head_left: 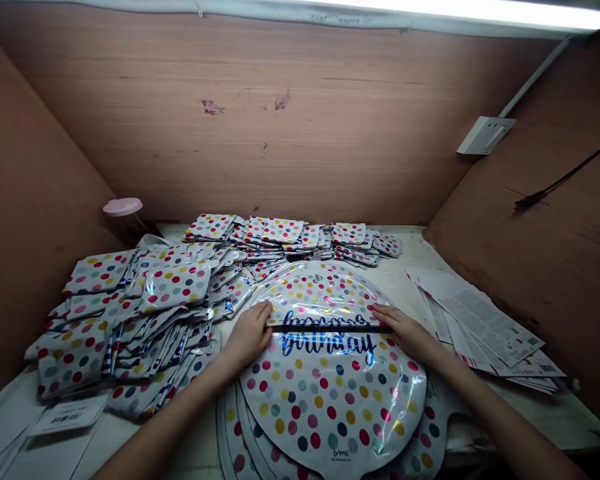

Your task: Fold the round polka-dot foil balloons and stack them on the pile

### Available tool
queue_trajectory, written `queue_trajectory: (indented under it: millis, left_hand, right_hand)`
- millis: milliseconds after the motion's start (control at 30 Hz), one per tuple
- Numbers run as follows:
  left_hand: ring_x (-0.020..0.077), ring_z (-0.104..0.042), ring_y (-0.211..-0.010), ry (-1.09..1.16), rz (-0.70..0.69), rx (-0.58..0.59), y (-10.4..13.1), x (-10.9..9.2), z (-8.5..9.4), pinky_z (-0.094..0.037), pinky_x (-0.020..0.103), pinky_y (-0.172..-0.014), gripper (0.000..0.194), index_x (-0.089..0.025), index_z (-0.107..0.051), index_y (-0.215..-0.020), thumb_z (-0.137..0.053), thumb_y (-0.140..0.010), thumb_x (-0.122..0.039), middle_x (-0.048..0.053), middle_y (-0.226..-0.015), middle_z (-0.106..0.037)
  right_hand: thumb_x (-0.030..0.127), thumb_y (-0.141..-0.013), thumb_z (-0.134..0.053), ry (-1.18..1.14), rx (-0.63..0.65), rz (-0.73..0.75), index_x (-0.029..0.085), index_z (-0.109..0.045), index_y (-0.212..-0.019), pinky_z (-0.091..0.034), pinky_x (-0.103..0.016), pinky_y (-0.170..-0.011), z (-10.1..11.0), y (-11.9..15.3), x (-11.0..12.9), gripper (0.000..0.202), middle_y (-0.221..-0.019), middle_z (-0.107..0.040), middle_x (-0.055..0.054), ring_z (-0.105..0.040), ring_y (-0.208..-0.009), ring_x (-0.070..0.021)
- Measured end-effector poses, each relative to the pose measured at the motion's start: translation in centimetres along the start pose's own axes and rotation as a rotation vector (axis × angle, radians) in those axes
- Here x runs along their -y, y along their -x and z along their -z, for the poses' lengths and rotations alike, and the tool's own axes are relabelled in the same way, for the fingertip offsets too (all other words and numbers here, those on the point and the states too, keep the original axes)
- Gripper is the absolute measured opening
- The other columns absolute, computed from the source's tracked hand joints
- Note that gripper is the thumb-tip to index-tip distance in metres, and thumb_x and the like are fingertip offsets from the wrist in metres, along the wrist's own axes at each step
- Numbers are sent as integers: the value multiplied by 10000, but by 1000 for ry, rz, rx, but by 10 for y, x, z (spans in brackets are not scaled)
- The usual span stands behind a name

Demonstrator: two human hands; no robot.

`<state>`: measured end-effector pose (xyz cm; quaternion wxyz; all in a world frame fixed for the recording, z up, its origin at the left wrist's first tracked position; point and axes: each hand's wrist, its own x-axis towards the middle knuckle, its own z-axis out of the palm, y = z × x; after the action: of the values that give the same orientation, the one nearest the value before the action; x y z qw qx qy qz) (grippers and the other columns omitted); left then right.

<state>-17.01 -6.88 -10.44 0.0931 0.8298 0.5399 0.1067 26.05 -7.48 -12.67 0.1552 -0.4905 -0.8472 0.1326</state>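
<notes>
A flat, round foil balloon (325, 400) with coloured dots and blue "birthday" lettering lies in front of me, on top of several similar balloons (233, 440). A dark straight line (330, 329) crosses it at the lettering; I cannot tell if this is a thin strip or the shadow of a crease. My left hand (253, 330) grips the balloon's left side at this line, fingertips on the foil. At the opposite side my right hand (405, 330) holds it likewise, fingers together on the surface. Both thumbs are mostly hidden.
Folded dotted balloons (175, 287) are heaped at the left, with more folded stacks (280, 230) along the back wall. Printed paper sheets (485, 320) fan out at right. A barcode card (70, 415) lies front left. A pink-lidded jar (123, 208) stands in the left corner.
</notes>
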Motion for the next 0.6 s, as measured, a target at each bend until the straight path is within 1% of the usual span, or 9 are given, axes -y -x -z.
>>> queue_trajectory:
  millis: [33,100,167,233,300,333,400,500,600]
  left_hand:
    - [257,-441,-1289,41,-43,11,-1,14,6,-343,421,-1097,567,-130,-475,-1364,-469,-799,-170,123,-1411,-467]
    - [208,-508,-1232,147,-106,36,-3,39,16,-383,369,-1075,585,-177,-570,-1269,-431,-711,-73,70,-1348,-542]
    - [187,-570,-1156,260,-109,55,-6,56,25,-417,347,-1042,529,-200,-655,-1120,-411,-674,-55,42,-1258,-615]
    - [184,-609,-1087,326,-62,75,-12,63,32,-449,326,-996,406,-197,-680,-982,-420,-694,-78,35,-1168,-664]
    - [186,-627,-1039,287,63,93,-22,62,35,-483,301,-924,298,-205,-653,-961,-431,-774,-138,31,-1110,-684]
    - [191,-636,-1010,240,143,87,-30,59,35,-497,293,-882,268,-208,-631,-984,-418,-823,-175,36,-1080,-690]
    - [213,-655,-940,125,305,49,-49,50,32,-509,303,-806,278,-198,-576,-1063,-348,-909,-235,70,-1004,-696]
    - [268,-666,-872,-15,468,-23,-87,38,24,-501,367,-754,335,-138,-518,-1132,-247,-941,-188,153,-930,-683]
    - [286,-663,-875,-119,514,-36,-119,30,20,-493,409,-764,365,-108,-515,-1143,-236,-908,-82,195,-946,-668]
  right_hand:
    - [85,-782,-411,-41,-23,11,205,-579,-1260,-393,-450,-1063,3,1,-7,521,-1353,-538,-87,-479,-1264,-224]
    - [121,-798,-439,-153,-53,24,218,-638,-1165,-413,-439,-1044,9,2,-18,429,-1300,-582,-84,-523,-1217,-223]
    - [178,-805,-494,-285,-73,1,225,-677,-1043,-414,-425,-1037,14,3,-23,305,-1274,-600,-78,-536,-1199,-229]
    - [253,-822,-521,-429,-88,-57,216,-671,-974,-428,-408,-1012,17,1,-25,217,-1237,-621,-83,-554,-1170,-237]
    - [349,-869,-480,-491,-123,-176,202,-636,-962,-484,-371,-916,17,-8,-27,234,-1105,-672,-85,-616,-1048,-231]
    - [393,-898,-429,-453,-146,-261,199,-612,-963,-506,-344,-852,16,-15,-27,275,-1020,-687,-75,-639,-966,-221]
    - [438,-944,-307,-283,-191,-427,197,-567,-960,-511,-295,-749,13,-35,-29,355,-909,-680,-58,-644,-851,-202]
    - [388,-980,-176,-49,-213,-589,183,-538,-1000,-481,-281,-708,9,-76,-34,416,-891,-665,-82,-635,-825,-207]
    - [292,-977,-255,98,-160,-683,163,-540,-1081,-456,-316,-726,7,-113,-39,330,-863,-665,-114,-638,-831,-232]
